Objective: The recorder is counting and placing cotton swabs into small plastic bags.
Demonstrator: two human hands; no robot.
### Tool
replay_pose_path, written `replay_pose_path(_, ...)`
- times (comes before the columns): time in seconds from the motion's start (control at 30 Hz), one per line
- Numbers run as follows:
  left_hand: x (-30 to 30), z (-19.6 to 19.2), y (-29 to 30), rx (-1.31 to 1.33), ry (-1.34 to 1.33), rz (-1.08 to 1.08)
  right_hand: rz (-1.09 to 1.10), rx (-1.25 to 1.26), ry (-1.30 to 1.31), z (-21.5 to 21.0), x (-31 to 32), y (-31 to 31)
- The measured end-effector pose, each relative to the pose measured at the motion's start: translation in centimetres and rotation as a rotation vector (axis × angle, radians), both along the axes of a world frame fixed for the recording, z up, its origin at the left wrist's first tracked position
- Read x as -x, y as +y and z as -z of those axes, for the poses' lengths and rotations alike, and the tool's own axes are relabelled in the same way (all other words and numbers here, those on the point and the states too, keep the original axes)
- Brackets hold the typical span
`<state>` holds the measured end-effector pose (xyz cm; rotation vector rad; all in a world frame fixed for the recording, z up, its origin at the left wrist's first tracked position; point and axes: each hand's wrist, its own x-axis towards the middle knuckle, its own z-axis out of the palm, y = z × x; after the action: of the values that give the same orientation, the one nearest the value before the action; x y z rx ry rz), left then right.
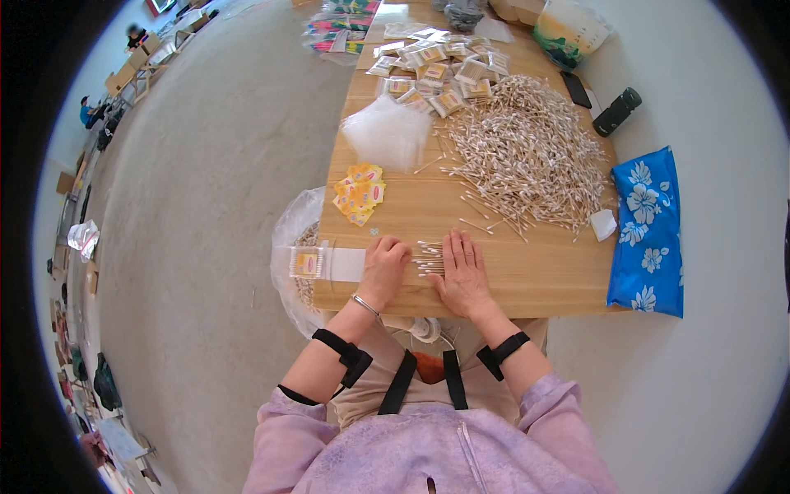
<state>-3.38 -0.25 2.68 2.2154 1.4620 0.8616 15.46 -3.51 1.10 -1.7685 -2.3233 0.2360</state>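
A small bundle of cotton swabs (428, 258) lies on the wooden table (543, 276) between my two hands. My left hand (384, 267) rests knuckles-up on the table, fingers curled, touching the left end of the bundle. My right hand (463, 272) lies flat with fingers together against the bundle's right side. A clear packet with a yellow label (317, 263) lies at the table's left edge beside my left hand. Farther back spreads a big heap of loose cotton swabs (527, 152).
Yellow paper labels (360, 193) and a stack of clear bags (387, 132) lie on the left. Several filled packets (436, 66) are at the far end. A clear bag of packets (296, 247) hangs off the left edge. A blue flowered cloth (650, 230) is at right.
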Motion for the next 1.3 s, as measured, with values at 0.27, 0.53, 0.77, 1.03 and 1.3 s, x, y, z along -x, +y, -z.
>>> replay_pose_path(0.27,1.6,0.1,1.5,0.071,0.058,-0.098,-0.008,0.037,-0.042,-0.2,0.1,-0.4)
replay_pose_path(0.53,-3.6,1.4,3.1,0.025,-0.089,0.032,0.111,-0.027,0.408,-0.3,0.8,-0.7)
replay_pose_path(0.77,-4.8,1.0,0.4,-0.026,-0.225,0.099,0.341,-0.132,1.155,1.4,-0.7,1.5)
replay_pose_path(1.03,-4.7,2.2,-0.1,0.306,-0.95,-0.203,0.197,-0.202,0.629,0.7,1.2,1.4)
replay_pose_path(1.3,-4.4,2.5,-0.6,0.395,-1.2,-0.214,-0.07,0.027,-0.075,-1.0,1.8,-1.4)
